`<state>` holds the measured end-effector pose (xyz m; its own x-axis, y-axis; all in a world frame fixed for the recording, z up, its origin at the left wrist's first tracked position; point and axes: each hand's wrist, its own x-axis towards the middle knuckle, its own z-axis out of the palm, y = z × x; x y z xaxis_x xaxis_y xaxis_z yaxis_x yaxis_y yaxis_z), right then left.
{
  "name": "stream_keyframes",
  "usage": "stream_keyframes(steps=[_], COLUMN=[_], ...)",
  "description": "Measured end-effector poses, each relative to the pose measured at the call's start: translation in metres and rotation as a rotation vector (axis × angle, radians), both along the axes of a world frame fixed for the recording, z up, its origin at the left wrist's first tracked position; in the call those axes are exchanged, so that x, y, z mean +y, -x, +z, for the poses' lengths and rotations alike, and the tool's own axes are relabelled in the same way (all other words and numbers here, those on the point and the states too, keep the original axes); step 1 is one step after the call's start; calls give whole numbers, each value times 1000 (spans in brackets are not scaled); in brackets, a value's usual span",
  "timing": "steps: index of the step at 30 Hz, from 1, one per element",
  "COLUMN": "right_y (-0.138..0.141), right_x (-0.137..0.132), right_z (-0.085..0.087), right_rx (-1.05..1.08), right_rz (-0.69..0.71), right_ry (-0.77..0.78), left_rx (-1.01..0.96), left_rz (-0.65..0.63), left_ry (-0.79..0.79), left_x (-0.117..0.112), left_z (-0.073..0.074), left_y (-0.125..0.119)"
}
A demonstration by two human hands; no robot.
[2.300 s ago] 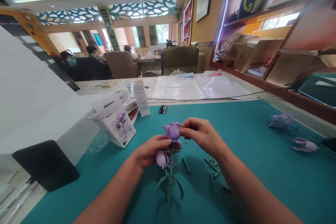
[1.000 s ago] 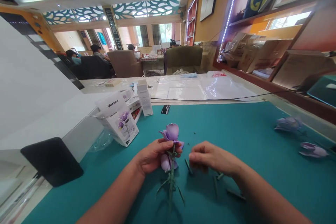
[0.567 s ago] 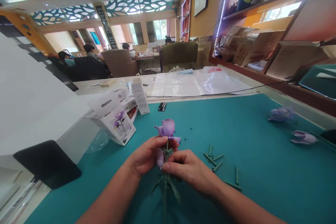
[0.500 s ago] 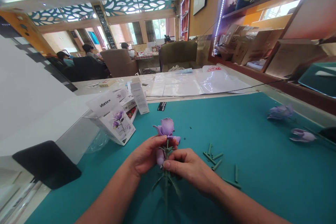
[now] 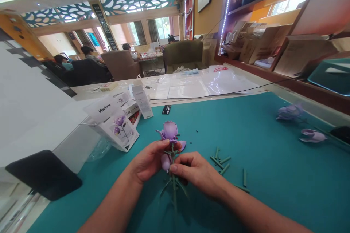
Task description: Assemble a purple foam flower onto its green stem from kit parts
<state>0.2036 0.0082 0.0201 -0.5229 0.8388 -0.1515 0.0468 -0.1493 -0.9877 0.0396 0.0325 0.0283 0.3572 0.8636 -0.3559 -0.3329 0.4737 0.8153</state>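
Observation:
A purple toy flower (image 5: 170, 130) on a green stem stands upright between my two hands. My left hand (image 5: 150, 162) is closed around the flower just under its bloom, thumb at the base of the petals. Lower down, my right hand (image 5: 191, 169) pinches the green stem (image 5: 174, 193) between thumb and fingers. A smaller purple bud (image 5: 165, 162) hangs beside the stem, between the hands. Green leaves spread out below my right hand. A loose purple petal (image 5: 182, 145) shows just behind my left fingertips; whether it touches them I cannot tell.
Several green tubes (image 5: 220, 160) lie on the teal mat (image 5: 235, 123) to the right. Further right rest another purple flower (image 5: 290, 112) and a bud (image 5: 313, 135). White boxes (image 5: 120, 127), a clear plastic bag (image 5: 100, 149) and a black tablet-like slab (image 5: 45, 174) stand at left. People sit behind.
The whole view has shifted slightly. The bloom leans a little further left in my left hand, and both hands keep their hold on the flower.

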Motion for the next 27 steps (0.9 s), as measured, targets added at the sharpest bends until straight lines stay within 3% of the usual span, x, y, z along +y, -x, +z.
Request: stream_keyframes(steps=[27], right_y=[-1], right_x=[3], right_z=[-13], right_rx=[-63], right_rz=[-52], right_ry=[-114], left_rx=[35], left_rz=[-43], left_ry=[-44], left_x=[0], left_z=[-6], left_y=[-6])
